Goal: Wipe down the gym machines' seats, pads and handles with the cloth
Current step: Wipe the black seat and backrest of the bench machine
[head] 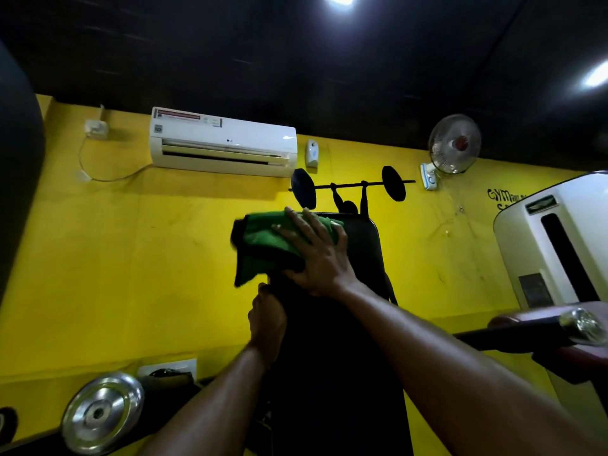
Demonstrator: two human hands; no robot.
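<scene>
Fingers (289, 216) of right hand (316, 255) spread flat, pressing green cloth (263, 240) against top end of black back pad (365, 251). Left hand (266, 320) lower, curled round pad's left edge; its fingers hidden behind, steadying by the look of it. Pad's long axis runs from the top end down toward the person, below the cloth. Unwiped length lies beneath right palm, so right hand is better placed for a downward stroke. Chrome handle (582, 325) off right, untouched
</scene>
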